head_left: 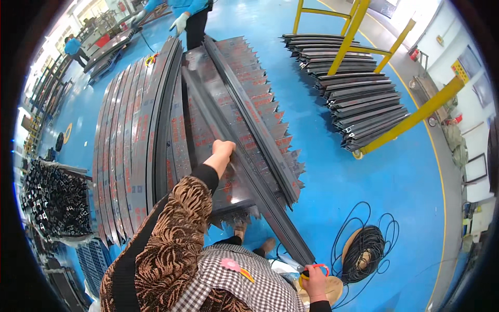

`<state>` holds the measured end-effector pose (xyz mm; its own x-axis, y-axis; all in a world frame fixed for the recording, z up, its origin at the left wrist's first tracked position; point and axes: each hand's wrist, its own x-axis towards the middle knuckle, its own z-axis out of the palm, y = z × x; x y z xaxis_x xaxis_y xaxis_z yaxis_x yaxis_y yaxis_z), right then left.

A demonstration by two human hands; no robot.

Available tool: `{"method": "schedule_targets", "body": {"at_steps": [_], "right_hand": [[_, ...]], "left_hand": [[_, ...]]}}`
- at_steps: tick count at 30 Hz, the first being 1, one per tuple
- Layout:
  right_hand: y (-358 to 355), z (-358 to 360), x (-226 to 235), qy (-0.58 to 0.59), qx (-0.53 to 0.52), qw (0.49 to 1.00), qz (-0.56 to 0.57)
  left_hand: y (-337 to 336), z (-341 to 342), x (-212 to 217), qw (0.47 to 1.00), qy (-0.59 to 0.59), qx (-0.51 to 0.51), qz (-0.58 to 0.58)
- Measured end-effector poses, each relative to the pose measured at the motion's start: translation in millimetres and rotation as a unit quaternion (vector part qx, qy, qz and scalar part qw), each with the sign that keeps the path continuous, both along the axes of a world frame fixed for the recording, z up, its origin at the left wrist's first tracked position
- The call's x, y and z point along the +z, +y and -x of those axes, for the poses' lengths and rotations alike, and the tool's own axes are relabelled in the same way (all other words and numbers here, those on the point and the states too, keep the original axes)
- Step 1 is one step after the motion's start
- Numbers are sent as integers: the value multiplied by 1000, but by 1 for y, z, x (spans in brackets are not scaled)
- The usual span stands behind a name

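Note:
A long dark grey metal profile (260,184) lies slantwise across a stack of similar profiles, its near end jutting past the stack toward me. My left hand (223,150) is closed on its edge about midway along. At the near end, my right hand (314,283) is closed around a tool with a red and yellow looped handle (323,268); its working end is hard to make out. Under the slanted piece lie flat grey profiles (254,78) with red print and jagged ends. Another long profile (249,114) rests on top of them, to the right.
Left of the stack are more profiles (125,140), with a yellow-red tool (151,60) on them. A gloved co-worker (182,21) stands at the far end. A yellow rack (410,120) holds dark profiles at right. A coil of black cord (364,255) lies on the blue floor.

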<state>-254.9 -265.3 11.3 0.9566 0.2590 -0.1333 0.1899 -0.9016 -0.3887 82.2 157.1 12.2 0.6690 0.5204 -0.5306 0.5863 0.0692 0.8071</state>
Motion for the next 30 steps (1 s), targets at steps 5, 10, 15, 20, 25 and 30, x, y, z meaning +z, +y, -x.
{"method": "schedule_targets", "body": {"at_steps": [5,10,15,20,25,30], "right_hand": [[-24,15,2,-84,-39,993,69],[-76,53,-9,-94,-52,993,49],[-104,87,-13,-77,-89,991,59],[-125,108,-27,-84,-101,991,4],[-114,108,-33,-56,-127,985,-98],[-110,116,-27,-43,-156,974,-157]], "left_hand": [[-18,39,20,996,-74,14,51],[-57,67,39,984,-136,38,105],[-110,95,63,967,-195,55,156],[-136,112,98,941,-255,72,208],[-150,112,176,899,-382,26,214],[-175,102,311,847,-519,-57,101]]}}
